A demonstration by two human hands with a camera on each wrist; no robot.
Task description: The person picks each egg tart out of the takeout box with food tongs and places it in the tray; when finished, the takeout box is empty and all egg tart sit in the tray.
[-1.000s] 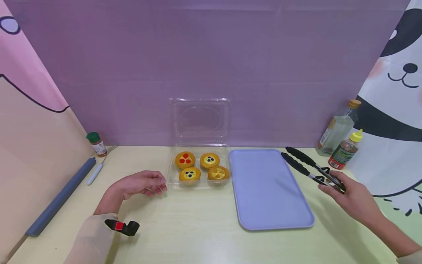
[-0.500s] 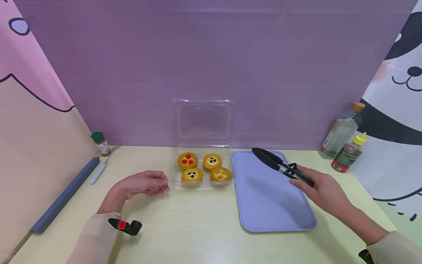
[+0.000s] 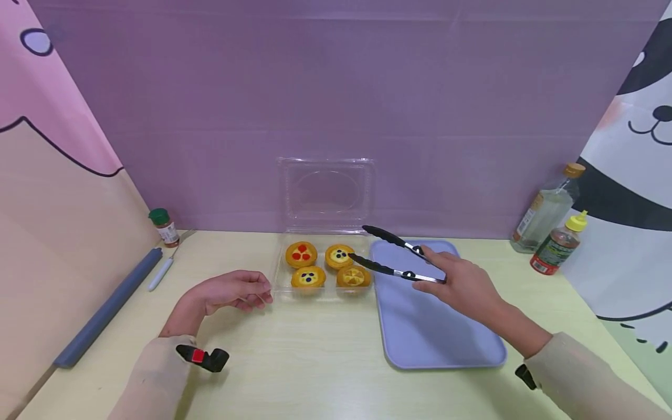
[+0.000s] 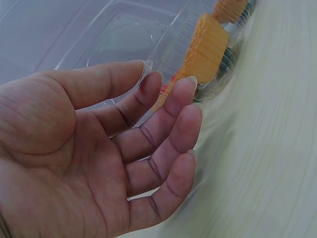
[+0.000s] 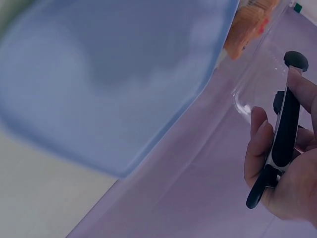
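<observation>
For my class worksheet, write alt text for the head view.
A person's right hand holds spread tongs pointing toward four tarts in a clear box with its lid raised. The left hand is left of the box, a pale blue tray right of it.

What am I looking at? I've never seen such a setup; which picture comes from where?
There is no machine at work, just a person working bare-handed. The wide picture is taken from the head, looking down; the close-ups are from the left and right wrists. On the table sits a clear box, its lid raised, holding four tarts, with a pale blue tray beside it. Two bottles stand at right, a small jar and a blue rod at left. The right hand holds black-tipped tongs, spread, near the tarts. The left hand is at the box's near left corner; whether it grips it is unclear.
</observation>
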